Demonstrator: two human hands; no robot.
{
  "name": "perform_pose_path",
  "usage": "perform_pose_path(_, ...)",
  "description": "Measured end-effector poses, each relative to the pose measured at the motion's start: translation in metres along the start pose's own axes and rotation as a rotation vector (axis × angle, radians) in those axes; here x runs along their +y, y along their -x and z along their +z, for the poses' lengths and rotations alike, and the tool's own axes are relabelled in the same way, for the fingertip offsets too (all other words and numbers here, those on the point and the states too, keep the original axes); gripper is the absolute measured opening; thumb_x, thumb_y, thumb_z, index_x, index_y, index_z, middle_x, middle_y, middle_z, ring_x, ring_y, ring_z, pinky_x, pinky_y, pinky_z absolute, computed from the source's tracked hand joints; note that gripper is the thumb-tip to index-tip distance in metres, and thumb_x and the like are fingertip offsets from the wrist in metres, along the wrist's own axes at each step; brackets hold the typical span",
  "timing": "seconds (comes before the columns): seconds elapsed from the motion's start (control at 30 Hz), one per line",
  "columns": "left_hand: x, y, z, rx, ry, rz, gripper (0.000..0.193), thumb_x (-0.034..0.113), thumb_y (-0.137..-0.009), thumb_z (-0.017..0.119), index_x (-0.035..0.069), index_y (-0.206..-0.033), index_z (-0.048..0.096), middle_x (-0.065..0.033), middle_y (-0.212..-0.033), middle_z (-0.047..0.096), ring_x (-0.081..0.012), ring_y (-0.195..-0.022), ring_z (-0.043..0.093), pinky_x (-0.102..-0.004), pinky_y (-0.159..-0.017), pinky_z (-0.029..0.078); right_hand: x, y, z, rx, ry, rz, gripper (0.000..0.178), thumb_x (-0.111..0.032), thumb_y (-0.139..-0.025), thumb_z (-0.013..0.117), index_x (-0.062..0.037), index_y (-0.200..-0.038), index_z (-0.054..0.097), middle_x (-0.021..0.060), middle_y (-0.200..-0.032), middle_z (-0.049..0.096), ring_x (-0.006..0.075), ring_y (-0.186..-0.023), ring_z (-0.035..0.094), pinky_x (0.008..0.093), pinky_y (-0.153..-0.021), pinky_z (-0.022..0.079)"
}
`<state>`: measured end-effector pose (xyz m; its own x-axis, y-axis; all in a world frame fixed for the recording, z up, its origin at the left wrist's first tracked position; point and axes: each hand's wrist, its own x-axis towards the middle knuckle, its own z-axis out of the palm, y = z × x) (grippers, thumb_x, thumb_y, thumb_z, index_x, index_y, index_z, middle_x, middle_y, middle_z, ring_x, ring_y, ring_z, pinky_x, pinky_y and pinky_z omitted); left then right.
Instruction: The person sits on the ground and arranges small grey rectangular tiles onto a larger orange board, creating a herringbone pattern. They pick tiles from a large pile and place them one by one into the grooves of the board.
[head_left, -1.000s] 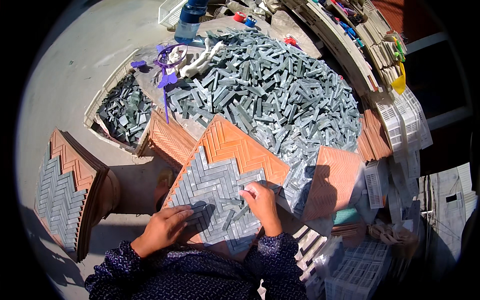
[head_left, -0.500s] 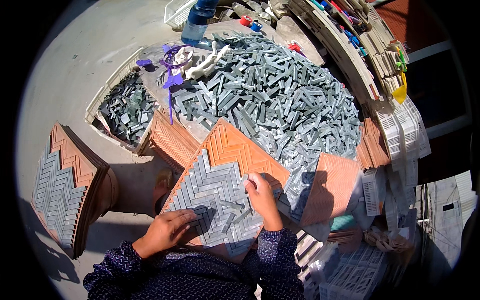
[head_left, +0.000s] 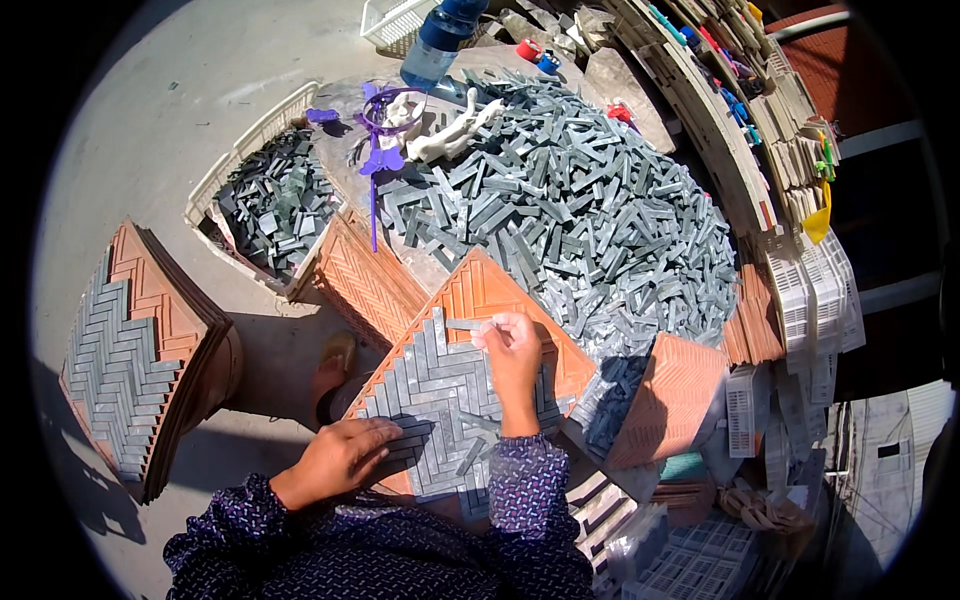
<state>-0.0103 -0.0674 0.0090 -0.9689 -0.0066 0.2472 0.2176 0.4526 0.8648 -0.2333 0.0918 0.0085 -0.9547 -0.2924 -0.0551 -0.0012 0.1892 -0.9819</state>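
Observation:
A terracotta-orange board [head_left: 482,285] moulded with a herringbone pattern is tilted in front of me, its lower part filled with grey strip tiles [head_left: 430,370]. My right hand [head_left: 513,358] pinches one grey strip tile [head_left: 464,324] by its end, over the upper edge of the filled area. Loose strips [head_left: 470,456] lie on top of the laid ones, below that hand. My left hand [head_left: 340,460] rests on the board's lower left edge with fingers stretched across the tiles; its palm side is hidden.
A big heap of grey strips [head_left: 590,200] covers the table beyond. Left of it stands a cream crate [head_left: 205,190] of darker pieces. A stack of part-filled boards [head_left: 125,360] is at far left. Bare orange boards [head_left: 670,395] lie at right. A blue bottle [head_left: 430,62] stands behind.
My right hand has moved up the board, carrying a strip tile to the upper border of the laid tiles. My left hand stays on the board's edge. The whole view has shifted slightly.

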Motion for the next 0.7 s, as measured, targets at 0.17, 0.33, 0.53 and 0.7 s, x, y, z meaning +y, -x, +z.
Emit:
perform_pose_path(0.17, 0.005, -0.007, 0.0, -0.003, 0.046, 0.004, 0.033, 0.002, -0.077, 0.064, 0.002, -0.11, 0.062, -0.0154, -0.102, 0.066, -0.0321, -0.09, 0.065, -0.0374, -0.079, 0.053, 0.006, 0.016, 0.006, 0.054, 0.279, -0.072, 0.019, -0.002, -0.082, 0.068, 0.0003, -0.09, 0.052, 0.0109, -0.081, 0.064, 0.0155, -0.064, 0.064, 0.0295, -0.056, 0.051)
perform_pose_path(0.33, 0.001, -0.004, 0.001, -0.022, 0.019, -0.006, 0.033, 0.002, -0.077, 0.064, 0.001, -0.109, 0.063, -0.0156, -0.101, 0.066, -0.0323, -0.09, 0.065, -0.0378, -0.078, 0.053, -0.018, 0.029, 0.009, -0.029, 0.807, -0.366, 0.018, -0.008, -0.077, 0.071, -0.0014, -0.085, 0.056, 0.0143, -0.072, 0.061, 0.0321, -0.065, 0.061, 0.042, -0.058, 0.047)
perform_pose_path(0.53, 0.002, -0.003, 0.003, -0.015, 0.025, -0.004, 0.03, 0.002, -0.077, 0.064, 0.001, -0.107, 0.063, -0.016, -0.1, 0.066, -0.0323, -0.089, 0.065, -0.0377, -0.077, 0.053, -0.02, 0.024, 0.02, -0.109, 0.707, -0.341, 0.01, -0.008, -0.08, 0.065, -0.0002, -0.086, 0.061, 0.0176, -0.073, 0.062, 0.0352, -0.07, 0.062, 0.0421, -0.062, 0.047)
perform_pose_path(0.7, 0.004, -0.004, 0.002, -0.018, 0.02, 0.004, 0.028, 0.002, -0.078, 0.064, 0.0, -0.106, 0.064, -0.0163, -0.098, 0.066, -0.032, -0.087, 0.066, -0.0376, -0.077, 0.054, -0.012, 0.004, 0.025, -0.083, 0.667, -0.433, 0.008, -0.006, -0.078, 0.066, 0.0, -0.082, 0.063, 0.0149, -0.07, 0.063, 0.0295, -0.062, 0.062, 0.0369, -0.057, 0.047)
